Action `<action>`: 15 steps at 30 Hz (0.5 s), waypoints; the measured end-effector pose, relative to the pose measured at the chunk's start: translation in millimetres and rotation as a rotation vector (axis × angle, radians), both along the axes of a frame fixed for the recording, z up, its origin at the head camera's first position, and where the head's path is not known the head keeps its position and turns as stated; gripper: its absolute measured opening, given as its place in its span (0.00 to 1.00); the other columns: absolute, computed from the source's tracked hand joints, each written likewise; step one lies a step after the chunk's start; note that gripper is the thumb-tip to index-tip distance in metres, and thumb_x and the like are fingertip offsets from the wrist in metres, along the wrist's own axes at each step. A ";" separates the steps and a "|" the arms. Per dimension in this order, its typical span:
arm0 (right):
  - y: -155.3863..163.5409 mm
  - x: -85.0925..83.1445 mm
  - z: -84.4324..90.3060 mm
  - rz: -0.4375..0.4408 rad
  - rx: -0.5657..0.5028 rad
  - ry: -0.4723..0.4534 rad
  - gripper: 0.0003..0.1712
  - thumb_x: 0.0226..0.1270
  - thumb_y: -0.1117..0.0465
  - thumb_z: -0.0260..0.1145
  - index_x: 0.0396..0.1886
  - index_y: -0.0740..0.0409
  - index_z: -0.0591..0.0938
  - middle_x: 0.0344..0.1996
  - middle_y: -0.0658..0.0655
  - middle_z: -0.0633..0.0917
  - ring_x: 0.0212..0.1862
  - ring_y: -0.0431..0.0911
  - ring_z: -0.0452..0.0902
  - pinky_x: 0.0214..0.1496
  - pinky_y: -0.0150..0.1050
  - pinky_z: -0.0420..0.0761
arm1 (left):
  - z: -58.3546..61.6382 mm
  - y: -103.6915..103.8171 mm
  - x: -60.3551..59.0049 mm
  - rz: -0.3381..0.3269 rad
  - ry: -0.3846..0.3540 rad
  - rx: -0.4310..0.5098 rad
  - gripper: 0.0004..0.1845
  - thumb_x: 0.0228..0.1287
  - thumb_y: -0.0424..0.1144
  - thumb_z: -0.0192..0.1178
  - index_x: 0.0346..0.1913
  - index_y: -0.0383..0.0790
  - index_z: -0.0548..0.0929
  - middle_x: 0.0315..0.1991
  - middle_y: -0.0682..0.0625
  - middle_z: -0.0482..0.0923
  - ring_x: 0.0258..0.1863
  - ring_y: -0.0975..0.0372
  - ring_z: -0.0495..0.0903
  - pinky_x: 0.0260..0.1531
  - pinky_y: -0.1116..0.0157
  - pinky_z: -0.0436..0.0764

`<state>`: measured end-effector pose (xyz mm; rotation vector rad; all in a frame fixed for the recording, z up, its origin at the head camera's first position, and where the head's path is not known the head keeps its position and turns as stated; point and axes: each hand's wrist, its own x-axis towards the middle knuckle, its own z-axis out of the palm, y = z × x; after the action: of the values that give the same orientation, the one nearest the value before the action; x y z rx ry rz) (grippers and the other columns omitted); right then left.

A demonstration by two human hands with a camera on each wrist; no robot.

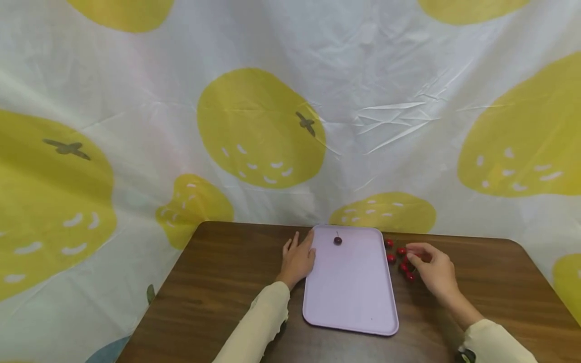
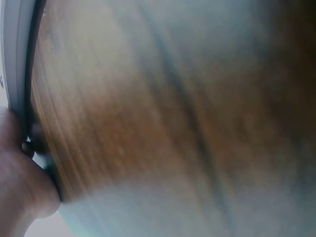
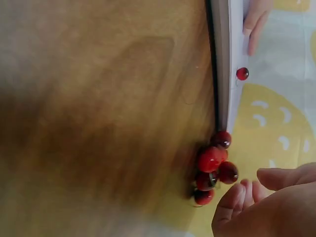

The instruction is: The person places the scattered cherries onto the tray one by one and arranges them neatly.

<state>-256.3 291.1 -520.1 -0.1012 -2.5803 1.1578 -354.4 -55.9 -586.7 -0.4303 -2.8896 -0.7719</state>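
Note:
A pale lilac tray lies on the brown wooden table. One dark red cherry with an upright stem sits near its far end. My left hand rests along the tray's left rim, fingers extended. Several red cherries lie clustered just right of the tray. Over their right side reaches my right hand, its fingers bent and the thumb near the forefinger. In the right wrist view, a gap shows between thumb and fingers, with the cherries beside the fingertips. The left wrist view shows only part of the left hand at the tray's edge.
Brown wooden tabletop surrounds the tray on both sides. Behind the table hangs a white cloth printed with large yellow fruit, close to its back edge.

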 end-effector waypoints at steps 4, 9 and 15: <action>5.4 1.4 -5.0 -0.074 -0.082 -0.083 0.19 0.74 0.54 0.71 0.58 0.59 0.87 0.44 0.59 0.93 0.35 0.20 0.74 0.36 0.27 0.73 | -0.9 -1.0 -0.7 0.000 0.004 0.003 0.32 0.83 0.46 0.47 0.85 0.49 0.59 0.82 0.56 0.63 0.86 0.47 0.52 0.83 0.43 0.51; 8.8 -0.7 -9.0 -0.120 -0.088 -0.180 0.27 0.70 0.44 0.73 0.58 0.58 0.86 0.38 0.48 0.92 0.35 0.25 0.74 0.38 0.29 0.73 | -1.6 -0.8 -0.9 0.002 0.016 0.008 0.32 0.82 0.46 0.48 0.85 0.48 0.60 0.82 0.55 0.64 0.86 0.46 0.53 0.83 0.43 0.51; 8.1 -4.2 -13.7 -0.133 -0.085 -0.224 0.32 0.66 0.39 0.75 0.58 0.59 0.85 0.38 0.49 0.89 0.35 0.31 0.75 0.34 0.31 0.75 | -2.8 0.6 -1.7 0.005 0.012 0.018 0.32 0.83 0.47 0.48 0.85 0.50 0.60 0.81 0.55 0.66 0.86 0.47 0.53 0.83 0.43 0.51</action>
<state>-260.5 299.2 -533.8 -0.4379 -2.6652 1.2702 -356.1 -55.3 -589.6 -0.4244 -2.8695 -0.7916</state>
